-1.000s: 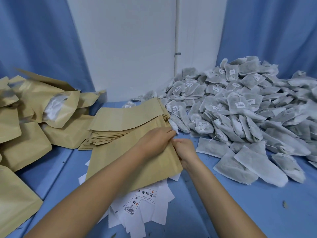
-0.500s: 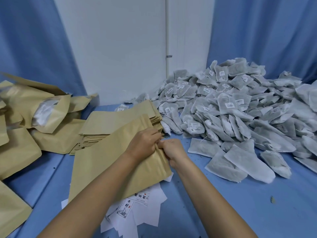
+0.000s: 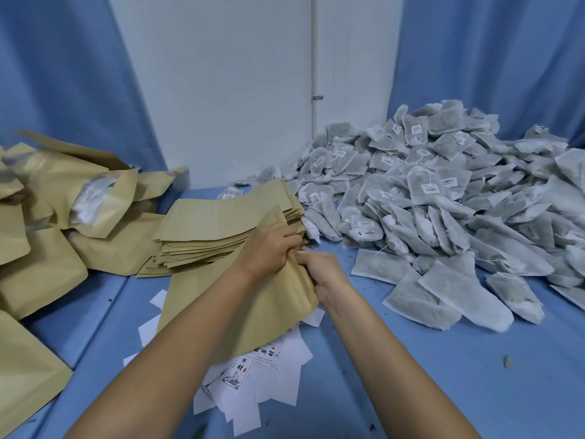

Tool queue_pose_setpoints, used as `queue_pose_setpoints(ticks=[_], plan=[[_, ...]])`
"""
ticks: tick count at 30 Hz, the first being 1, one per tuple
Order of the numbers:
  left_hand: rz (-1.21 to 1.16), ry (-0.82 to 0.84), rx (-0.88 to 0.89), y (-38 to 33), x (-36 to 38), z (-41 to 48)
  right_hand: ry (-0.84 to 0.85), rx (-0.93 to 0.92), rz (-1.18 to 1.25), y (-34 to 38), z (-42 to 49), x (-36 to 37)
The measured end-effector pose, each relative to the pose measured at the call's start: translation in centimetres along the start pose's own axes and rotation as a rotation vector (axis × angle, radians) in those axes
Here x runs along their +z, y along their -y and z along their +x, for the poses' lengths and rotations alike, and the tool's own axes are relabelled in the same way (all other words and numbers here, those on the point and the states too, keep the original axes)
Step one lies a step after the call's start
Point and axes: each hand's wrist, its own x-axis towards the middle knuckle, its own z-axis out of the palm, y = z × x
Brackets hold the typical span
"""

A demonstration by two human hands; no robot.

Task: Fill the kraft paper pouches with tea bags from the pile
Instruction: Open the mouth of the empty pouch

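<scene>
1. Head view: the left hand (image 3: 269,248) and right hand (image 3: 323,270) meet at the upper edge of one kraft pouch (image 3: 278,312), and both pinch it with curled fingers.
2. The fingertips are tucked against the paper, so I cannot tell whether the mouth is parted.
3. The pouch lies tilted over printed paper slips (image 3: 269,375), half covering them, just in front of the stack of flat pouches (image 3: 215,223).
4. The pile of tea bags (image 3: 443,198) sits to the right on the tabletop (image 3: 443,375) and runs off the frame.
5. Bulging pouches (image 3: 63,198) at left are cut off too.
</scene>
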Motion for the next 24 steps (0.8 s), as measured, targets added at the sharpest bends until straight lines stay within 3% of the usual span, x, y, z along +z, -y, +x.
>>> queue_pose_setpoints(ticks=[11, 16, 19, 24], plan=[[0.036, -0.078, 0.021, 0.6, 0.0, -1.3, 0.060, 0.033, -0.027, -0.4, -0.3, 0.9], [0.105, -0.085, 0.077, 1.7, -0.7, -1.4, 0.110, -0.038, -0.062, 0.5, -0.7, 0.5], [0.132, -0.082, 0.041, 1.5, -0.7, -1.0, 0.053, -0.087, -0.115, 0.8, -0.8, 0.8], [0.084, -0.135, -0.055, 0.9, -0.5, -0.6, 0.031, 0.123, -0.011, 0.2, 0.1, 0.8]])
